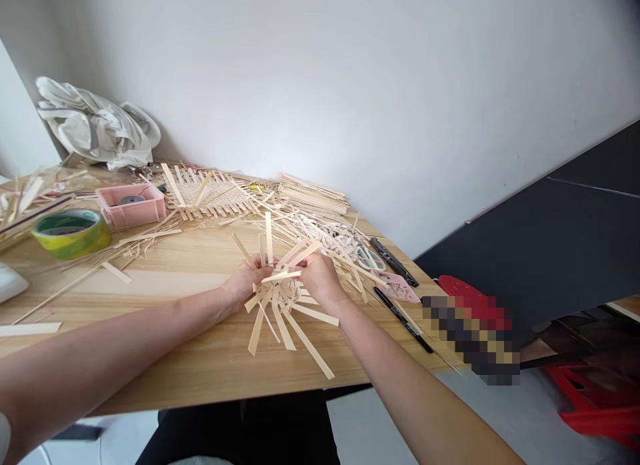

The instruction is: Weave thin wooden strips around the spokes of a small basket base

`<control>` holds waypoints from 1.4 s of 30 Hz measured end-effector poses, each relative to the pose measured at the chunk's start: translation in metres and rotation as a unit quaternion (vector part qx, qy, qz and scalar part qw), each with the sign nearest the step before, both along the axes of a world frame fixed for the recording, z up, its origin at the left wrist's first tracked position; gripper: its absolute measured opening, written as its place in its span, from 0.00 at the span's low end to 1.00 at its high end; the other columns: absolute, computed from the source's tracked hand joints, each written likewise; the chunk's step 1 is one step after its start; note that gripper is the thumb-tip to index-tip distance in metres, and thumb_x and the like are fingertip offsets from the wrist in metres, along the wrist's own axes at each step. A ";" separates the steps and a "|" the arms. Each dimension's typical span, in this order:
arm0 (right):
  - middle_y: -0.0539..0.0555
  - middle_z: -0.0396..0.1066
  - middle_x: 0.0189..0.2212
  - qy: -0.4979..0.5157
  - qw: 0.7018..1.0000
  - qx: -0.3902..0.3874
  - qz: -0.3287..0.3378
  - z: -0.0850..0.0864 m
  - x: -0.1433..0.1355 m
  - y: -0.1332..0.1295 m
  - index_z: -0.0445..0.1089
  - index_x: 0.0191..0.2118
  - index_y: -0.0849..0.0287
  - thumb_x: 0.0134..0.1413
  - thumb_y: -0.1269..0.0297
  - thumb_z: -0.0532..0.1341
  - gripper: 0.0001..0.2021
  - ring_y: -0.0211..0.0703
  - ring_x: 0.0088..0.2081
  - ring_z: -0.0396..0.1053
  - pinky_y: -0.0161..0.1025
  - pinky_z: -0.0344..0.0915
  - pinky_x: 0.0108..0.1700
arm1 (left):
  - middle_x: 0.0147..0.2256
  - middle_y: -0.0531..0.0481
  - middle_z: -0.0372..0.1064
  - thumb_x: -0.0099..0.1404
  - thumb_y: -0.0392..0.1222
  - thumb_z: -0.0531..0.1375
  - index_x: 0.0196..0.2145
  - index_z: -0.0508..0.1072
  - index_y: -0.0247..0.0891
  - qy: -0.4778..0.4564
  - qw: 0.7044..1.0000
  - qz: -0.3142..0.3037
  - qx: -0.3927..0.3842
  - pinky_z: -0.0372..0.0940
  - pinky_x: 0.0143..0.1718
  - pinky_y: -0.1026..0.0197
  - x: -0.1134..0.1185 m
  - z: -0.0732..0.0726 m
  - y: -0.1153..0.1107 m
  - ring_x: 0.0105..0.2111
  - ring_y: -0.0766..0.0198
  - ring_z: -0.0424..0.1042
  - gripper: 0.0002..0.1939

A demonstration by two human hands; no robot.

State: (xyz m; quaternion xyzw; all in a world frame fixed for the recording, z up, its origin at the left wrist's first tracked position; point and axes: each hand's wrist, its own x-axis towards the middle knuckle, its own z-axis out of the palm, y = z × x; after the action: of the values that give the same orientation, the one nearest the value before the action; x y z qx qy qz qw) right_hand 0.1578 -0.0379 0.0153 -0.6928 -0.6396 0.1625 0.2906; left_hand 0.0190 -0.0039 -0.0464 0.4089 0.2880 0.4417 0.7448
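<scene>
Held between both hands over the wooden table is a small woven piece of bamboo strips (283,293), pale, with loose strip ends fanning out on all sides. My left hand (249,278) grips its left edge, thumb on top and fingers mostly behind it. At the upper right edge, my right hand (319,275) pinches strips between thumb and bent fingers. Several long ends point down toward the table's front edge. What the fingertips behind the piece do is hidden.
A flat woven bamboo mat (213,191) and a stack of strips (313,197) lie behind. Leftward are a pink basket (133,215) and a tape roll (71,235). Scissors (370,258), a black marker (403,319) and a box cutter (394,261) lie to the right. Loose strips are scattered around.
</scene>
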 end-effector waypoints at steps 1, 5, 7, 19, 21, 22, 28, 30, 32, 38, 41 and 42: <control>0.51 0.70 0.20 -0.001 1.000 0.004 0.005 0.000 0.001 0.001 0.72 0.20 0.62 0.38 0.74 0.57 0.06 0.36 0.24 0.65 0.30 0.57 0.24 | 0.24 0.51 0.70 0.44 0.39 0.66 0.30 0.69 0.34 0.005 1.000 -0.004 0.007 0.63 0.26 0.64 0.000 0.000 0.000 0.23 0.66 0.69 0.14; 0.49 0.67 0.18 0.022 0.999 0.006 0.039 -0.002 0.010 0.003 0.70 0.20 0.62 0.37 0.74 0.56 0.06 0.35 0.23 0.62 0.30 0.55 0.24 | 0.27 0.50 0.70 0.46 0.41 0.65 0.34 0.70 0.34 0.041 0.998 -0.043 0.029 0.63 0.29 0.63 -0.001 0.007 -0.003 0.25 0.66 0.69 0.17; 0.48 0.64 0.16 0.025 0.998 0.005 0.051 -0.001 0.016 0.004 0.68 0.18 0.62 0.35 0.74 0.55 0.06 0.34 0.22 0.61 0.29 0.55 0.24 | 0.29 0.49 0.70 0.47 0.43 0.65 0.36 0.70 0.34 0.060 0.994 -0.078 0.037 0.63 0.31 0.63 -0.002 0.013 -0.005 0.28 0.65 0.69 0.17; 0.47 0.60 0.14 0.002 0.989 -0.063 0.133 0.005 0.033 0.001 0.63 0.14 0.63 0.32 0.76 0.54 0.06 0.32 0.20 0.57 0.30 0.52 0.22 | 0.33 0.46 0.71 0.45 0.37 0.65 0.36 0.72 0.36 0.319 0.924 -0.205 0.047 0.61 0.36 0.61 -0.066 0.072 0.007 0.35 0.62 0.68 0.18; 0.47 0.58 0.14 -0.020 0.985 -0.076 0.156 0.009 0.030 0.001 0.63 0.13 0.63 0.32 0.77 0.54 0.06 0.31 0.19 0.56 0.29 0.51 0.22 | 0.29 0.49 0.71 0.46 0.37 0.65 0.33 0.73 0.36 0.340 0.930 -0.099 0.094 0.60 0.33 0.64 -0.076 0.084 0.025 0.30 0.67 0.68 0.14; 0.47 0.58 0.14 -0.026 0.981 -0.084 0.170 0.011 0.029 0.000 0.63 0.14 0.63 0.33 0.77 0.54 0.06 0.31 0.19 0.55 0.29 0.51 0.22 | 0.28 0.50 0.70 0.46 0.37 0.64 0.31 0.73 0.36 0.336 0.933 -0.064 0.111 0.60 0.32 0.65 -0.078 0.090 0.034 0.28 0.69 0.67 0.11; 0.46 0.58 0.17 -0.041 0.958 -0.108 0.263 0.014 0.020 -0.002 0.65 0.18 0.63 0.35 0.76 0.54 0.05 0.29 0.19 0.53 0.29 0.49 0.21 | 0.28 0.49 0.71 0.50 0.40 0.63 0.31 0.74 0.34 0.367 0.884 -0.230 0.176 0.62 0.32 0.66 -0.047 0.089 0.061 0.28 0.69 0.68 0.09; 0.47 0.60 0.18 -0.055 0.952 -0.092 0.286 0.010 0.020 -0.001 0.65 0.19 0.63 0.35 0.77 0.54 0.05 0.29 0.21 0.54 0.28 0.50 0.22 | 0.31 0.49 0.72 0.50 0.40 0.63 0.34 0.74 0.36 0.346 0.860 -0.341 0.158 0.62 0.34 0.65 -0.037 0.083 0.065 0.30 0.68 0.69 0.11; 0.48 0.62 0.19 -0.059 0.949 -0.093 0.295 0.007 0.021 0.000 0.66 0.20 0.63 0.36 0.77 0.54 0.06 0.30 0.22 0.56 0.29 0.51 0.23 | 0.35 0.48 0.72 0.50 0.40 0.63 0.38 0.73 0.38 0.293 0.852 -0.414 0.131 0.63 0.35 0.65 -0.036 0.080 0.071 0.33 0.66 0.70 0.15; 0.48 0.63 0.19 -0.056 0.943 -0.136 0.298 0.008 0.019 0.000 0.68 0.22 0.64 0.39 0.76 0.55 0.05 0.31 0.23 0.59 0.29 0.52 0.24 | 0.34 0.47 0.72 0.53 0.40 0.61 0.37 0.72 0.35 0.205 0.922 -0.310 0.111 0.63 0.38 0.64 -0.052 0.065 0.080 0.34 0.65 0.71 0.12; 0.48 0.64 0.21 -0.046 0.934 -0.124 0.331 0.009 0.014 0.001 0.68 0.23 0.64 0.38 0.78 0.55 0.07 0.30 0.24 0.59 0.29 0.53 0.25 | 0.35 0.46 0.72 0.53 0.42 0.61 0.39 0.72 0.35 0.267 0.873 -0.396 0.103 0.64 0.38 0.62 -0.045 0.061 0.068 0.34 0.63 0.70 0.15; 0.48 0.64 0.22 -0.041 0.930 -0.119 0.345 0.009 0.012 0.002 0.68 0.23 0.63 0.38 0.79 0.55 0.08 0.30 0.24 0.60 0.29 0.53 0.26 | 0.36 0.46 0.72 0.52 0.42 0.62 0.39 0.72 0.36 0.278 0.855 -0.424 0.107 0.64 0.38 0.61 -0.042 0.063 0.065 0.35 0.63 0.70 0.16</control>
State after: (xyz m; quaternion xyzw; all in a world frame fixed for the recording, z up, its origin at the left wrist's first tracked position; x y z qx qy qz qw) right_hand 0.1699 -0.0362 0.0239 -0.4649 -0.8267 0.2990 0.1051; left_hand -0.0231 0.0607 0.0170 0.6740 0.2325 -0.0213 0.7009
